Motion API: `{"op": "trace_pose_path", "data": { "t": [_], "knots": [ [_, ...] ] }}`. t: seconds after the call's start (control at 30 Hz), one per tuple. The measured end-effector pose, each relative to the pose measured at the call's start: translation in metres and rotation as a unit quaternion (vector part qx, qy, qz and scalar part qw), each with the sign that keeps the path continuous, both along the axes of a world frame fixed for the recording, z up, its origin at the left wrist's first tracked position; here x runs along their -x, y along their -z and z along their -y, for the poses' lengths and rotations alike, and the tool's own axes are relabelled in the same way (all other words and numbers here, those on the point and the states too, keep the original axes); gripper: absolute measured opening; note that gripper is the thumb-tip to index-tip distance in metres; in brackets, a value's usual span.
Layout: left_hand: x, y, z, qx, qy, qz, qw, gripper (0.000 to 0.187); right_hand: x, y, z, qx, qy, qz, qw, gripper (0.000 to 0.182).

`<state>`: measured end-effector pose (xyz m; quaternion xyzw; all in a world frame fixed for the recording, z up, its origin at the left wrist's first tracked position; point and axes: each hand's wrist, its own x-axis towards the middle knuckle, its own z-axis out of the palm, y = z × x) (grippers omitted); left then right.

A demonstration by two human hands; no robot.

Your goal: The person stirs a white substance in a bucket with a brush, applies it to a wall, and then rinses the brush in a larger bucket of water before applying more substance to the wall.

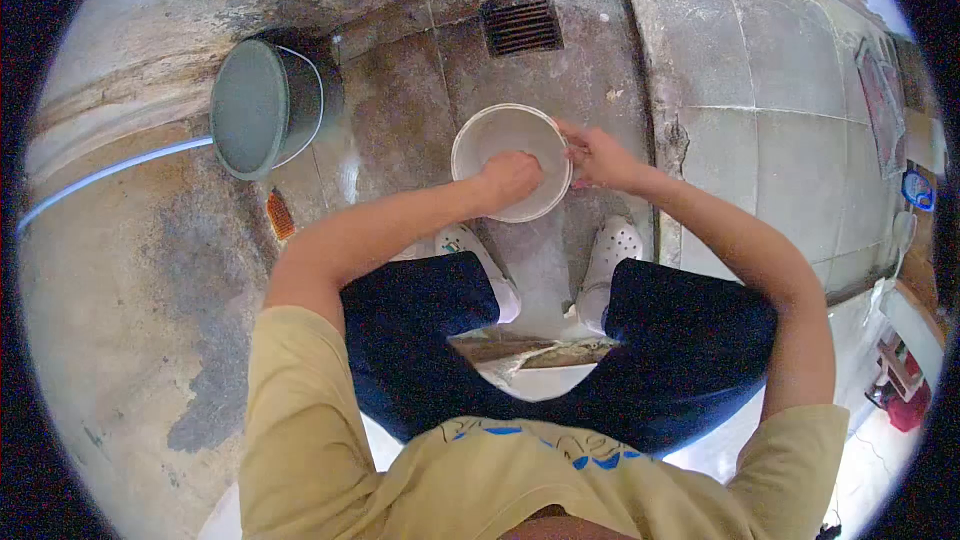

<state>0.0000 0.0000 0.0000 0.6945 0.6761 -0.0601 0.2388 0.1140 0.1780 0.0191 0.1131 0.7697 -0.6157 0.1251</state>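
Observation:
A round white bucket [505,128] stands on the floor in front of my feet. My left hand [514,178] reaches down inside it with the fingers curled closed. Whatever those fingers hold, if anything, is hidden from above. On the right side, my right hand [598,159] grips the bucket's rim from outside, its fingers bent against the wall.
A grey-green bucket [250,105] with a wire handle stands at the upper left, beside a pale blue hose [120,176]. Near it lies an orange brush [280,214]. A drain grate [522,26] is set in the floor ahead. White clogs [612,250] are on my feet.

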Motion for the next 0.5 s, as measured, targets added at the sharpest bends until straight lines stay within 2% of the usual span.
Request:
{"op": "trace_pose_path", "data": {
  "t": [0.07, 0.1, 0.17, 0.2, 0.27, 0.5],
  "knots": [
    [0.014, -0.020, 0.003, 0.069, 0.080, 0.022, 0.994, 0.014, 0.018, -0.028, -0.007, 0.016, -0.024, 0.096, 0.995, 0.047],
    [0.007, -0.011, -0.005, 0.047, 0.085, 0.004, 0.995, 0.014, 0.009, -0.012, -0.016, -0.007, -0.016, 0.081, 0.997, 0.047],
    [0.007, -0.029, 0.008, 0.089, 0.076, -0.009, 0.993, 0.016, 0.007, -0.006, -0.013, 0.096, -0.014, 0.137, 0.986, 0.046],
    [0.014, -0.033, 0.008, 0.088, 0.080, -0.014, 0.993, 0.016, 0.009, -0.008, -0.012, 0.095, -0.010, 0.132, 0.987, 0.046],
    [0.023, -0.040, 0.007, 0.085, 0.035, -0.005, 0.996, 0.017, 0.011, -0.013, -0.012, 0.084, -0.013, 0.183, 0.979, 0.047],
    [0.019, -0.019, -0.006, 0.008, -0.032, 0.027, 0.999, 0.015, 0.015, -0.016, -0.016, 0.103, -0.029, 0.194, 0.975, 0.051]
  ]
}}
